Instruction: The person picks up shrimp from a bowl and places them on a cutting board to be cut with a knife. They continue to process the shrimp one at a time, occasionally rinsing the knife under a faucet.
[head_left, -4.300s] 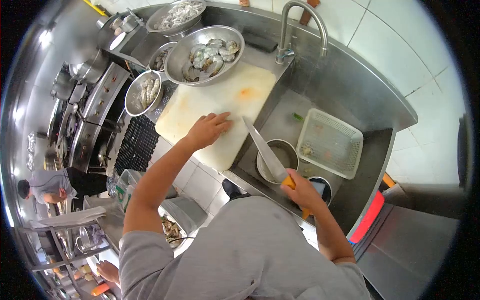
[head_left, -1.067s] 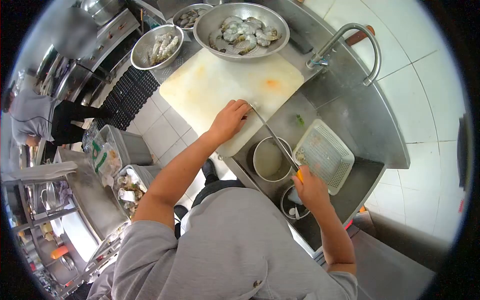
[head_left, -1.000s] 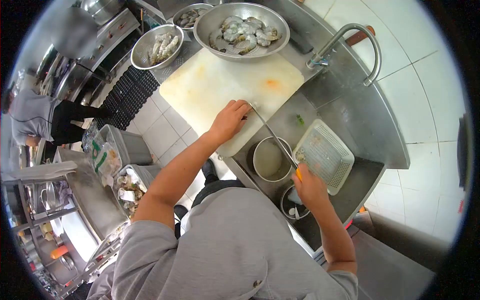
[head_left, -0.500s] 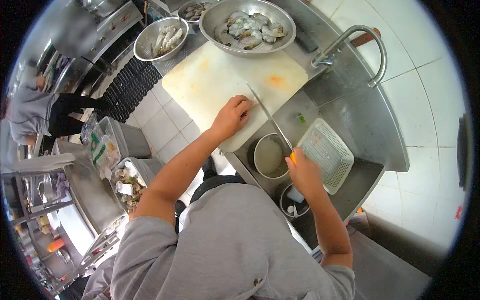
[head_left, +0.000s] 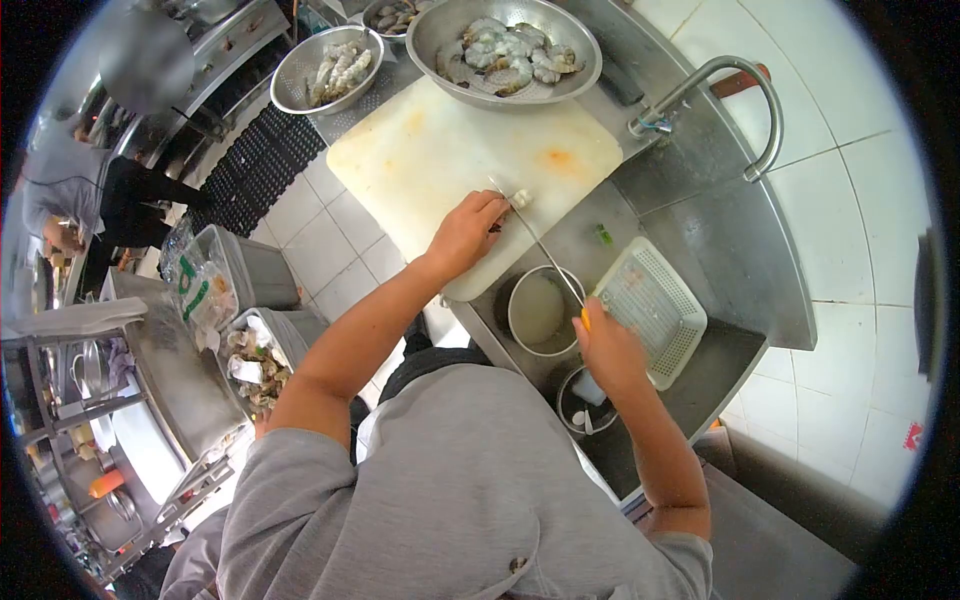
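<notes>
My right hand [head_left: 612, 352] is wrapped around the orange handle of a long knife [head_left: 548, 253]. Its thin blade slants across the near right part of the white cutting board [head_left: 430, 140]. On the board my left hand [head_left: 466, 234] is closed, fingers curled, beside the blade. A pale shrimp [head_left: 520, 199] shows just past the blade at those fingertips; the rest of it is hidden by the hand. Beyond the board, a large steel colander [head_left: 592, 75] holds several raw grey shrimp [head_left: 510, 55]. A smaller colander [head_left: 290, 85] holds paler peeled ones.
Below the board's right side, a pot of cloudy liquid [head_left: 543, 312], a white plastic basket [head_left: 690, 330] and a small dark bowl [head_left: 575, 425] stand in the steel sink [head_left: 700, 240]. A curved faucet [head_left: 775, 110] rises behind. Waste bins [head_left: 262, 275] and another person [head_left: 65, 190] are at left.
The knife has been drawn slightly back toward me. The pale shrimp now shows beyond the blade. The left hand stays in nearly the same place. The other person at left has shifted.
</notes>
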